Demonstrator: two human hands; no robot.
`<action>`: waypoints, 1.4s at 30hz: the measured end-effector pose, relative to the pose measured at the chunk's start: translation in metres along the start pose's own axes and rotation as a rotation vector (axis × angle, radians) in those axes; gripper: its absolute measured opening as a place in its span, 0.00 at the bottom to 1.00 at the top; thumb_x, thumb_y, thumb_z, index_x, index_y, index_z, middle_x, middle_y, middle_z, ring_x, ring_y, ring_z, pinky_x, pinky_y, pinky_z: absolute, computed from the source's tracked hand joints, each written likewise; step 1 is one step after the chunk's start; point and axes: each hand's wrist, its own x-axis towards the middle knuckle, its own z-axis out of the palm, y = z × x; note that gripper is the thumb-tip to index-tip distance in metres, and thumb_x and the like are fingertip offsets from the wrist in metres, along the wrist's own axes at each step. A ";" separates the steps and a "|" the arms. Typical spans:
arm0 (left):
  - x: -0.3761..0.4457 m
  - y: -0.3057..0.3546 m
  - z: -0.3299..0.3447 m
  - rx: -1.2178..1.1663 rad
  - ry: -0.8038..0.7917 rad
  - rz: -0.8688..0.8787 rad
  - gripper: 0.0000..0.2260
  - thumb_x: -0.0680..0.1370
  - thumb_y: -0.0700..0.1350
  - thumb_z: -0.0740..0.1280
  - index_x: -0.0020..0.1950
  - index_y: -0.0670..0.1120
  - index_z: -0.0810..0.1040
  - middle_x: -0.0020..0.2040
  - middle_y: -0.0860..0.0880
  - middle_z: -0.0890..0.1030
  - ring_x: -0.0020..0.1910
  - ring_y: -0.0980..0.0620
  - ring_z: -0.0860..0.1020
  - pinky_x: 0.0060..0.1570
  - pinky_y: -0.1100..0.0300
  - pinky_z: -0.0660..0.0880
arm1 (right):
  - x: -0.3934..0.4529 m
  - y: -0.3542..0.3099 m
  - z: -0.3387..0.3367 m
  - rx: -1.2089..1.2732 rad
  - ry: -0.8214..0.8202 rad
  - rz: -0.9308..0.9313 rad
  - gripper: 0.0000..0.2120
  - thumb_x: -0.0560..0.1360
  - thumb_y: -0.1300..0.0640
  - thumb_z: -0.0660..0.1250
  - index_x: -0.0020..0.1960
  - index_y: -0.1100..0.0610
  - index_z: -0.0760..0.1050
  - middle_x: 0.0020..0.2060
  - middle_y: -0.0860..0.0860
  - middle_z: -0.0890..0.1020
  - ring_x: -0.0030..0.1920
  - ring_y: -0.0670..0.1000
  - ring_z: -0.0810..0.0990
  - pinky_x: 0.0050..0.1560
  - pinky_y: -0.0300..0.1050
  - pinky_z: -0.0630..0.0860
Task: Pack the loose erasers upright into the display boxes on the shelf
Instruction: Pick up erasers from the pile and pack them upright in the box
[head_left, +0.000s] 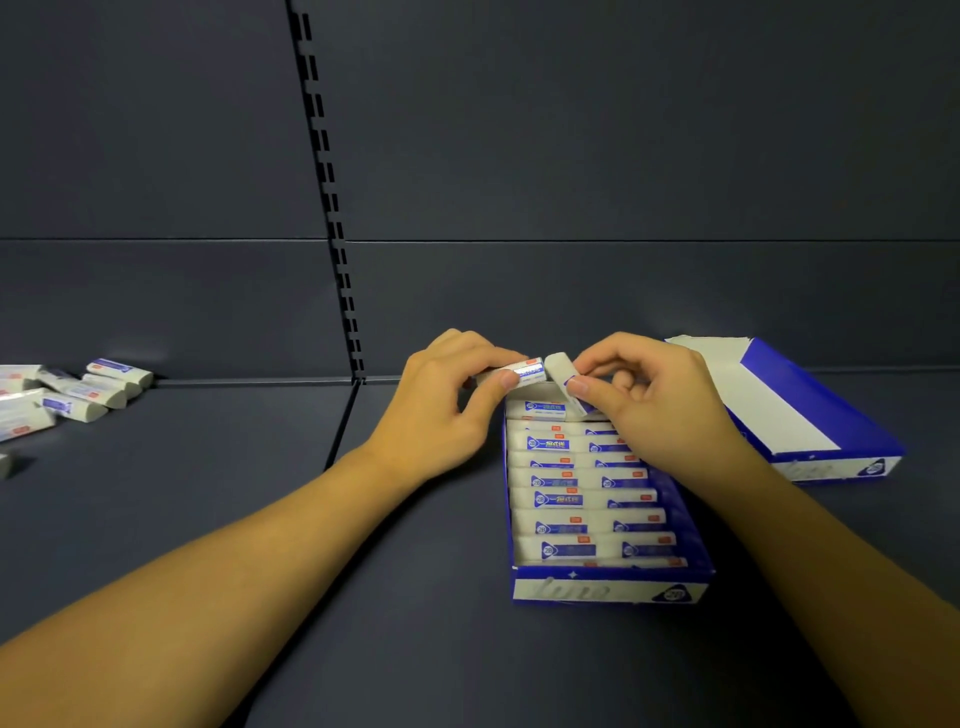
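Note:
A blue and white display box (608, 590) stands on the dark shelf, filled with two columns of white erasers in blue sleeves (556, 501). Above its far end my left hand (441, 410) pinches one eraser (527, 371) between thumb and fingers. My right hand (654, 410) pinches a second eraser (563, 371), tilted, right beside the first. Both erasers hover over the box's back row. A pile of loose erasers (78, 395) lies at the far left of the shelf.
A second blue and white display box (810, 415) lies behind and right of the first, partly hidden by my right hand; its white inside shows. A slotted upright (332, 208) runs down the dark back panel. A seam (343, 421) splits the shelf surface.

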 end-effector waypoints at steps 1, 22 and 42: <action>0.000 0.001 0.000 0.001 0.000 0.000 0.09 0.81 0.43 0.66 0.58 0.46 0.84 0.45 0.54 0.81 0.45 0.53 0.76 0.48 0.59 0.73 | 0.000 0.000 -0.001 0.004 -0.002 0.002 0.05 0.75 0.52 0.74 0.47 0.46 0.78 0.34 0.44 0.82 0.35 0.50 0.81 0.40 0.49 0.83; 0.008 0.008 -0.003 0.100 0.004 0.161 0.07 0.76 0.42 0.74 0.54 0.45 0.84 0.47 0.54 0.83 0.44 0.56 0.76 0.46 0.57 0.75 | -0.001 -0.004 -0.011 0.098 0.015 0.076 0.05 0.75 0.56 0.74 0.46 0.47 0.79 0.35 0.45 0.83 0.38 0.43 0.82 0.39 0.41 0.79; 0.029 0.034 0.000 0.414 -0.499 0.012 0.11 0.77 0.52 0.71 0.59 0.52 0.82 0.51 0.52 0.81 0.53 0.53 0.75 0.55 0.60 0.72 | 0.001 -0.004 -0.013 0.056 0.047 0.159 0.06 0.76 0.55 0.72 0.52 0.53 0.79 0.41 0.43 0.82 0.43 0.42 0.81 0.37 0.36 0.74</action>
